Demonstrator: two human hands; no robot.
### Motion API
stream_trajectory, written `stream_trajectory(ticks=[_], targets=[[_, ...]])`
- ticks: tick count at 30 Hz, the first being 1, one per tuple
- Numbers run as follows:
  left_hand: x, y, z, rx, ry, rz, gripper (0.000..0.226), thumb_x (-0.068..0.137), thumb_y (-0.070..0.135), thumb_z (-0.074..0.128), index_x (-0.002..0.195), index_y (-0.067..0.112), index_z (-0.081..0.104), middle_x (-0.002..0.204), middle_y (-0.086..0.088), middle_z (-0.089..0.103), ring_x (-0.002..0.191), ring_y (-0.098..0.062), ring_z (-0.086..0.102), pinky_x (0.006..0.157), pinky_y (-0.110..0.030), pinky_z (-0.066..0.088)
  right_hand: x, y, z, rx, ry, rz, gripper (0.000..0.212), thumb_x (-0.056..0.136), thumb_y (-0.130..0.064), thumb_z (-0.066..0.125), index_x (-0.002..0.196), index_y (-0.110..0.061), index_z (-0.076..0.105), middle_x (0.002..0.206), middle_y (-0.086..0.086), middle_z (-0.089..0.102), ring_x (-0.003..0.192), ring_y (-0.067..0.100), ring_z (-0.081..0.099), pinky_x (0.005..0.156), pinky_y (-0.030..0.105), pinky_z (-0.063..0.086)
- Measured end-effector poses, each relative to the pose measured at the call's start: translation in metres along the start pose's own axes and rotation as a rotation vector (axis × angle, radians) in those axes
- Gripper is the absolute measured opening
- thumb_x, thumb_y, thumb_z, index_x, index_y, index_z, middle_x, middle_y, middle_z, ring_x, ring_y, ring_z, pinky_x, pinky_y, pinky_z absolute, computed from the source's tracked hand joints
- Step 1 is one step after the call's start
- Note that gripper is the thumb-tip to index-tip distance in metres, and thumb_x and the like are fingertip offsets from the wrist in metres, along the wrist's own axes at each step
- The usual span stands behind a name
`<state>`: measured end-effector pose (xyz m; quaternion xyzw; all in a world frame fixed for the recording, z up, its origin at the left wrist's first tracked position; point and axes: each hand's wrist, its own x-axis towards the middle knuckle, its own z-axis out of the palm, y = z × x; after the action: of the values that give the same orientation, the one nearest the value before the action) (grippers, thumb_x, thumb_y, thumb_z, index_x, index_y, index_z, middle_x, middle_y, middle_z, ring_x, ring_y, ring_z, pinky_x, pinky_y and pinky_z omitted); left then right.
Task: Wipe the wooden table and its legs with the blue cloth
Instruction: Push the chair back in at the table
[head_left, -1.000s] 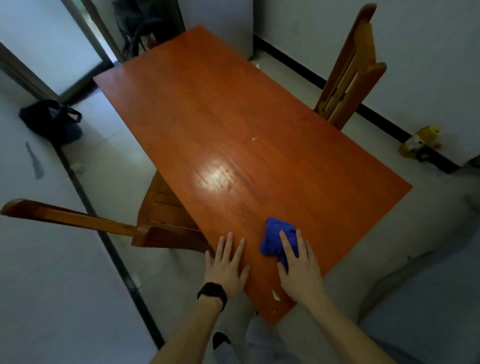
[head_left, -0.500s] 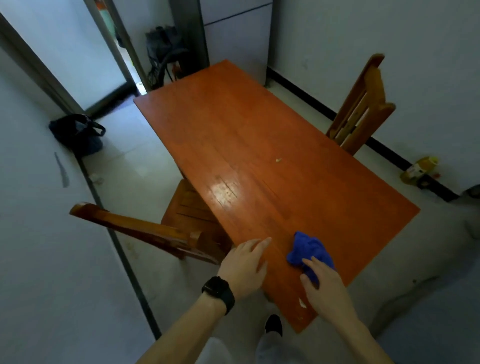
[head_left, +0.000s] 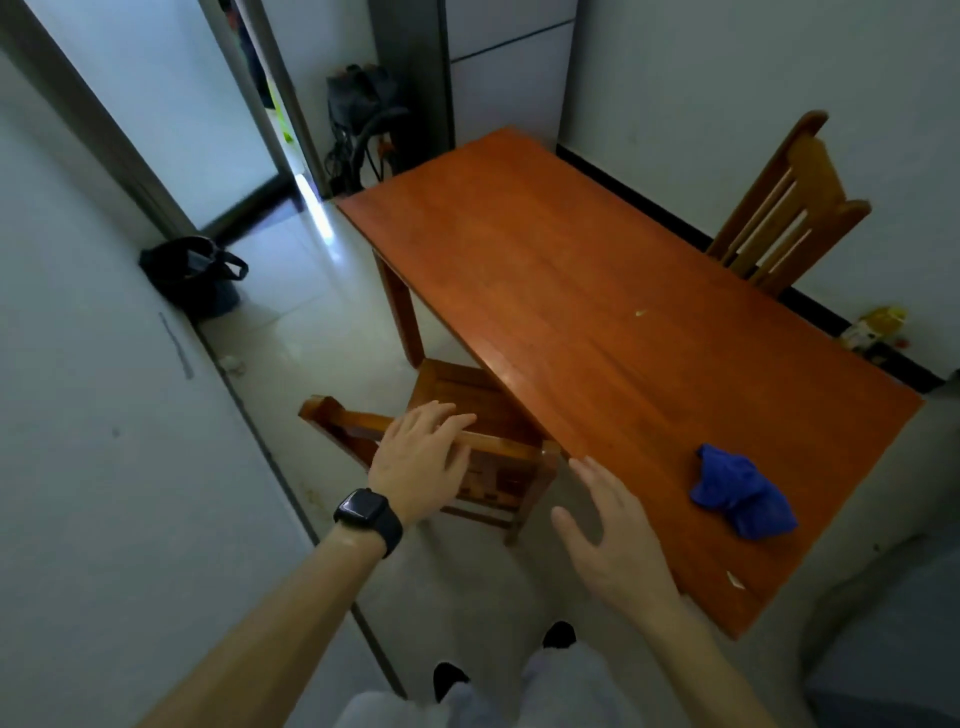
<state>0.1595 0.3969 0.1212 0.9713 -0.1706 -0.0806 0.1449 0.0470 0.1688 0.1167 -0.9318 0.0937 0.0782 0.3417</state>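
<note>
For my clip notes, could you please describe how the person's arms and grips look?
The left forearm and right forearm are bare, with no sleeves in view. The left grip and right grip wear no gloves, and I can see no rings. A black smartwatch with a rounded square dark face and a black band sits on the left wrist. The right wrist wears nothing.

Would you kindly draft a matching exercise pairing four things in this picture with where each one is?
Things
1. crumpled blue cloth
2. left hand
3. right hand
4. black bag

Places
A. on the floor by the wall
B. lying loose on the orange-brown wooden table
C. resting on the top rail of the near wooden chair
D. open in the air, holding nothing

Pairs: 1-B, 2-C, 3-D, 4-A
</note>
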Motion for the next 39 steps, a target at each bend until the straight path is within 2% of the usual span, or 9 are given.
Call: stream_trajectory(ticks=[5, 9, 13, 16, 19, 22, 27, 33, 39], targets=[[0.011, -0.075, -0.010, 0.094, -0.013, -0.183, 0.056, 0.097, 0.064, 0.031, 0.147, 0.040, 0.036, 0.164, -0.001, 0.019, 0.153, -0.024, 0.005, 0.120, -0.051, -0.004, 0.043, -0.024, 0.029, -0.186, -0.002, -0.063, 0.080, 0.088, -0.073, 0.041, 0.154, -0.040, 0.011, 0.162, -0.013, 0.008, 0.149, 0.011, 0.004, 0.118, 0.033, 0.011], [0.022, -0.118, -0.014, 0.228, -0.138, -0.180, 0.073, 0.090, 0.078, 0.022, 0.151, 0.040, 0.029, 0.166, 0.000, 0.007, 0.153, -0.023, -0.007, 0.116, -0.053, -0.018, 0.080, -0.041, 0.047, -0.398, -0.050, -0.081, 0.079, 0.089, -0.074, 0.036, 0.155, -0.037, 0.013, 0.154, -0.012, 0.035, 0.144, 0.017, 0.023, 0.115, 0.038, 0.031], [0.034, -0.144, -0.013, 0.322, -0.248, -0.119, 0.073, 0.087, 0.082, 0.019, 0.142, 0.040, 0.045, 0.151, 0.006, 0.045, 0.149, -0.024, 0.019, 0.122, -0.052, 0.002, 0.105, -0.054, 0.054, -0.519, -0.107, -0.029, 0.062, 0.089, -0.075, 0.033, 0.141, -0.042, 0.042, 0.127, -0.014, 0.059, 0.118, 0.017, 0.046, 0.083, 0.031, 0.049], [0.049, -0.155, -0.019, 0.473, -0.265, 0.034, 0.077, 0.085, 0.085, 0.011, 0.114, 0.036, 0.062, 0.106, 0.010, 0.070, 0.109, -0.018, 0.057, 0.109, -0.038, 0.034, 0.116, -0.056, 0.052, -0.544, -0.151, -0.028, 0.052, 0.087, -0.078, 0.035, 0.121, -0.044, 0.054, 0.093, -0.014, 0.062, 0.092, 0.012, 0.056, 0.069, 0.029, 0.052], [0.064, -0.162, -0.022, 0.517, -0.352, 0.136, 0.083, 0.080, 0.090, 0.007, 0.099, 0.031, 0.063, 0.083, 0.012, 0.066, 0.080, -0.013, 0.061, 0.096, -0.033, 0.043, 0.126, -0.056, 0.049, -0.605, -0.172, -0.046, 0.054, 0.082, -0.084, 0.033, 0.098, -0.039, 0.058, 0.077, -0.014, 0.058, 0.071, 0.008, 0.057, 0.061, 0.026, 0.049], [0.076, -0.170, -0.023, 0.475, -0.436, 0.167, 0.089, 0.071, 0.092, 0.003, 0.098, 0.030, 0.061, 0.082, 0.010, 0.064, 0.076, -0.012, 0.060, 0.079, -0.028, 0.048, 0.132, -0.061, 0.049, -0.674, -0.196, -0.061, 0.054, 0.082, -0.084, 0.032, 0.087, -0.034, 0.053, 0.071, -0.011, 0.056, 0.063, 0.006, 0.055, 0.054, 0.023, 0.043], [0.087, -0.200, -0.028, 0.460, -0.431, 0.262, 0.088, 0.072, 0.090, 0.003, 0.101, 0.032, 0.061, 0.091, 0.010, 0.067, 0.085, -0.011, 0.061, 0.076, -0.025, 0.047, 0.127, -0.076, 0.069, -0.644, -0.185, 0.005, 0.051, 0.085, -0.081, 0.035, 0.090, -0.033, 0.052, 0.076, -0.011, 0.058, 0.070, 0.009, 0.059, 0.065, 0.027, 0.053], [0.103, -0.245, -0.049, 0.482, -0.491, 0.390, 0.091, 0.067, 0.090, 0.003, 0.108, 0.033, 0.061, 0.099, 0.011, 0.067, 0.093, -0.010, 0.061, 0.082, -0.023, 0.046, 0.112, -0.120, 0.112, -0.590, -0.210, 0.148, 0.051, 0.087, -0.079, 0.032, 0.091, -0.032, 0.052, 0.080, -0.010, 0.058, 0.076, 0.012, 0.060, 0.061, 0.028, 0.045], [0.127, -0.296, -0.070, 0.509, -0.511, 0.491, 0.112, 0.055, 0.097, -0.011, 0.120, 0.037, 0.058, 0.111, 0.015, 0.065, 0.107, -0.009, 0.058, 0.096, -0.025, 0.044, 0.107, -0.174, 0.155, -0.444, -0.243, 0.267, 0.054, 0.088, -0.077, 0.033, 0.102, -0.029, 0.053, 0.098, -0.004, 0.063, 0.092, 0.018, 0.062, 0.072, 0.031, 0.046]])
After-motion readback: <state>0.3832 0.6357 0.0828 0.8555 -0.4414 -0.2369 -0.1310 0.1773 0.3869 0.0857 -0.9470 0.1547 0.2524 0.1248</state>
